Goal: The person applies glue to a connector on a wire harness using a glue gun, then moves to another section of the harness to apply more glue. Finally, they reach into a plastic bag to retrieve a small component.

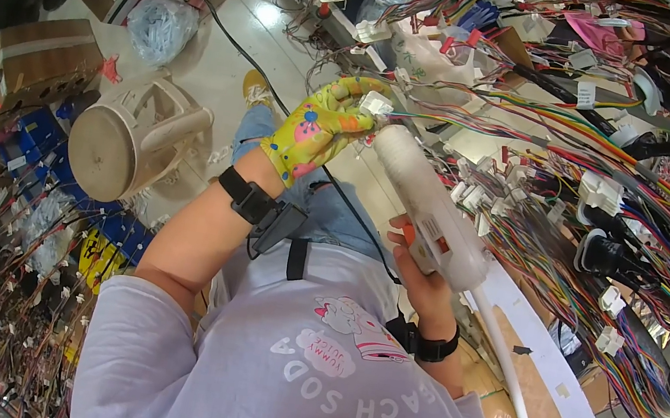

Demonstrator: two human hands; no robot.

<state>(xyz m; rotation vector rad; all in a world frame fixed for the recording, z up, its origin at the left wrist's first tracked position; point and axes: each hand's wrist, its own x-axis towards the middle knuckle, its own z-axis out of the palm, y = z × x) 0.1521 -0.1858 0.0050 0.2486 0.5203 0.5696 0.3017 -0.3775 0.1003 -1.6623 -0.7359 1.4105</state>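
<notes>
My left hand [312,133], in a yellow patterned glove, is closed on a white plastic connector [376,104] at the end of a bundle of thin coloured wires [455,125]. My right hand [425,290] is bare and wrapped round the underside of a white glue gun [422,193]. An orange trigger [408,234] shows by its fingers, though the grip itself is mostly hidden. The gun's wide front end points up at the connector, just short of my gloved fingertips. From its rear sticks out a long white glue stick [503,357].
Thick wire harnesses [665,193] with white connectors fill the right side. At left stand a beige plastic stool [103,151] and a cardboard box [45,59]. A black cable [234,42] crosses the tiled floor. More wires hang at lower left; a white-edged board [559,406] lies at lower right.
</notes>
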